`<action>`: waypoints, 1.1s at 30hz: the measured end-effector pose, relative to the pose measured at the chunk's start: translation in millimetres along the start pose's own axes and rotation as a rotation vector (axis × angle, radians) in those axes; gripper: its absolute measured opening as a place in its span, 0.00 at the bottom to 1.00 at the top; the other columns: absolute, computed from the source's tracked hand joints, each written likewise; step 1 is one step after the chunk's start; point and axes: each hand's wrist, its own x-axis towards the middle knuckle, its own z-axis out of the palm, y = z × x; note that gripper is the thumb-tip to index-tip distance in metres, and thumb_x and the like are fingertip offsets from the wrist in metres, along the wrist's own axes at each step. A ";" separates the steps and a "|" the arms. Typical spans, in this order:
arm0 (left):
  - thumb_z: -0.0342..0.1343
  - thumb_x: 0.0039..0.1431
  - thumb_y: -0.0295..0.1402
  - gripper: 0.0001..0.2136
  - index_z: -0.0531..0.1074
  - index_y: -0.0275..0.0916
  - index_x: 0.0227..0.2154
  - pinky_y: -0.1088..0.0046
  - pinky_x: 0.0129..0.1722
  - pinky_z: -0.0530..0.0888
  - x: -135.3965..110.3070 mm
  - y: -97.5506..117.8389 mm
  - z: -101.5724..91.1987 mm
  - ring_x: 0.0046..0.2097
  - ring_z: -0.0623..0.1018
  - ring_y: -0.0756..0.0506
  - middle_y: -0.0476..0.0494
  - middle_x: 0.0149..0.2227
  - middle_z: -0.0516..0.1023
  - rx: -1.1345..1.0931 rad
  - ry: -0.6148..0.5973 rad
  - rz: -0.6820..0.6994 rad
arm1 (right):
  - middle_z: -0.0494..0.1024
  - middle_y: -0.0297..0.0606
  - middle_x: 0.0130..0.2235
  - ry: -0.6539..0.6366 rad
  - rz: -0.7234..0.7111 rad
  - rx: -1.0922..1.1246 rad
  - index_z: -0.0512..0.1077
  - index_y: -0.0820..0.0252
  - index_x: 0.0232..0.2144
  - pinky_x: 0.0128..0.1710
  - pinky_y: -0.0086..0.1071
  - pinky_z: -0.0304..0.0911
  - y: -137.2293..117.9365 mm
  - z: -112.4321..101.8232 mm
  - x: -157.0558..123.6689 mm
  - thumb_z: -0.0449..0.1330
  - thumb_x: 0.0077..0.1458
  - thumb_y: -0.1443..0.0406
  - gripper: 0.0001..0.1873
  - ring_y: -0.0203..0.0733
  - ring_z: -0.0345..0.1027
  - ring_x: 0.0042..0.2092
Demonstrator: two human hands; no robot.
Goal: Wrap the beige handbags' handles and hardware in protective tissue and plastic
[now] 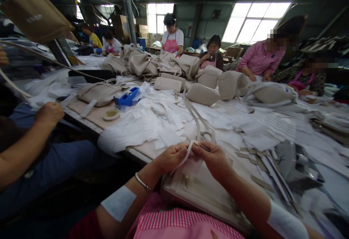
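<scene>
A beige handbag [201,191] lies in front of me at the table's edge, a small gold fitting on its front. Above it, my left hand [174,156] is closed on a pale strap [188,155] whose loose end hangs down over the bag. My right hand [214,157] pinches the same strap close by, at a small gold buckle [196,143]. The fingertips of both hands nearly meet there and partly hide the buckle. Further lengths of beige strap [194,117] run from my hands away across the table.
White tissue sheets [152,119] cover much of the table. Beyond them are several beige bags [203,93], a blue tape dispenser [127,96] and a tape roll [111,114]. Card strips [261,159] lie to the right. A co-worker's hand [49,112] is at the left; several people work across the table.
</scene>
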 end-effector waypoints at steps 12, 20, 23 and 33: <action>0.50 0.62 0.51 0.21 0.68 0.36 0.26 0.77 0.21 0.60 4.0 -6.9 20.5 0.21 0.64 0.53 0.51 0.20 0.65 0.030 0.174 -0.127 | 0.66 0.49 0.58 -0.115 -0.616 -0.829 0.63 0.53 0.61 0.47 0.42 0.67 -8.5 -45.3 -8.4 0.59 0.60 0.59 0.28 0.48 0.68 0.49; 0.42 0.69 0.43 0.18 0.65 0.38 0.28 0.72 0.30 0.63 3.5 -9.1 22.6 0.27 0.65 0.50 0.51 0.24 0.66 0.555 0.126 0.093 | 0.72 0.48 0.53 -0.296 -0.865 -0.874 0.76 0.58 0.38 0.53 0.44 0.65 -17.1 -44.3 6.2 0.57 0.60 0.69 0.07 0.49 0.66 0.54; 0.40 0.69 0.39 0.16 0.64 0.38 0.29 0.71 0.31 0.64 0.5 -10.8 20.5 0.28 0.66 0.50 0.50 0.26 0.67 0.675 0.077 0.151 | 0.77 0.45 0.45 -0.329 -0.708 -0.684 0.75 0.59 0.35 0.45 0.36 0.68 -9.4 -39.1 5.5 0.59 0.59 0.70 0.05 0.42 0.72 0.45; 0.47 0.66 0.41 0.12 0.68 0.37 0.37 0.69 0.37 0.69 -8.7 -11.6 27.2 0.35 0.72 0.46 0.44 0.34 0.73 0.791 0.089 0.180 | 0.65 0.25 0.24 -0.015 -0.217 -0.384 0.66 0.58 0.27 0.25 0.26 0.55 -0.2 -31.1 -4.0 0.65 0.45 0.73 0.11 0.31 0.56 0.26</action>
